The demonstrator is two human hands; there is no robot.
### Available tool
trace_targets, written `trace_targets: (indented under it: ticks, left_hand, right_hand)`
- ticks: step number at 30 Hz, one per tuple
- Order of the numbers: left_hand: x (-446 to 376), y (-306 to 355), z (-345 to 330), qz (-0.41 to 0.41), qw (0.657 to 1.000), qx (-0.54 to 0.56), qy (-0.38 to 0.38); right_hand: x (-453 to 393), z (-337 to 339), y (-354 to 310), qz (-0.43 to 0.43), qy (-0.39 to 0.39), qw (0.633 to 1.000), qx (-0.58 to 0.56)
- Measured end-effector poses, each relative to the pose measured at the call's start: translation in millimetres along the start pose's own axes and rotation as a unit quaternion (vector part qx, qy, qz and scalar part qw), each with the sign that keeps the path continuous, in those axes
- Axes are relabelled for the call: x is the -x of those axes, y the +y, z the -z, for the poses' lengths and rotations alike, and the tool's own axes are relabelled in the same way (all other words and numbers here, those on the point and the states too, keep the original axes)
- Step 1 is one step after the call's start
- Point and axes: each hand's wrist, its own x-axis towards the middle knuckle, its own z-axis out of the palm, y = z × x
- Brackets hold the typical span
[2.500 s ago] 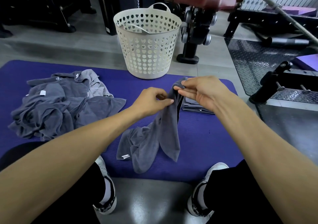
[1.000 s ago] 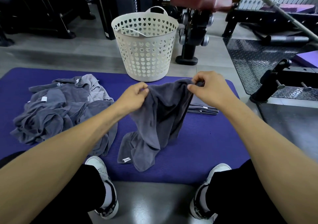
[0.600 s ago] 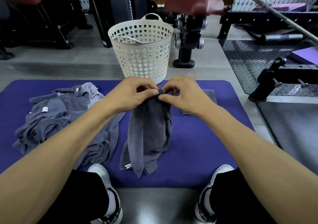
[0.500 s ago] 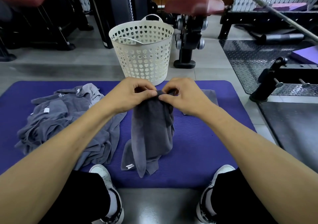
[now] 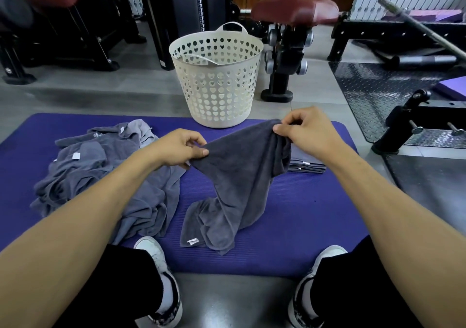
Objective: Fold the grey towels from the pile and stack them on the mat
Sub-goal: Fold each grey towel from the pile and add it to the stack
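Note:
A dark grey towel (image 5: 237, 176) hangs between my hands over the purple mat (image 5: 297, 216). My left hand (image 5: 179, 148) pinches its upper edge on the left. My right hand (image 5: 307, 131) pinches the same edge higher up on the right. The towel's lower part lies crumpled on the mat, a white label showing at its corner. A loose pile of grey towels (image 5: 100, 171) lies on the mat's left side. A small stack of folded towels (image 5: 306, 165) sits on the mat to the right, partly hidden behind the held towel.
A cream perforated laundry basket (image 5: 216, 80) stands on the floor just beyond the mat. Gym benches and a dumbbell rack (image 5: 287, 50) stand behind it. A black machine frame (image 5: 413, 123) lies to the right. My knees and shoes are at the mat's near edge.
My hands, held together at the towel's top half a second ago, have moved apart. The towel's upper edge is now stretched between them, the right hand higher.

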Motion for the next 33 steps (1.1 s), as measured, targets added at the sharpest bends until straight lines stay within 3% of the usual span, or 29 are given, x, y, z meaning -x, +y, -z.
trace_targets:
  ticks: [4,6,9,12,19,26,33]
  left_hand:
    - [1,2,-2,0.031,0.987,-0.147,0.059]
    - [1,2,-9,0.042,0.983,-0.154,0.086]
    - [-3,3,-15,0.019,0.991,-0.001,0.132]
    - [1,11,-13,0.003,0.981,0.146,0.13]
    - [4,6,-10,0.036,0.98,0.19,0.041]
    - [-2,1,-16,0.04,0.979,0.133,0.148]
    - [1,16,-14,-0.01,0.956,0.222,0.191]
  right_hand:
    - [0,0,3,-0.016,0.002,1.0,-0.009]
    - [1,-5,3,-0.016,-0.016,1.0,0.001]
    - [2,-9,2,-0.031,-0.078,0.996,0.017]
    - [3,-9,6,-0.025,-0.15,0.986,0.063]
    - [6,-7,13,0.028,-0.062,0.992,0.106]
    - [4,-10,13,0.046,-0.009,0.989,0.141]
    - [13,-3,-2,-0.038,0.014,0.997,-0.071]
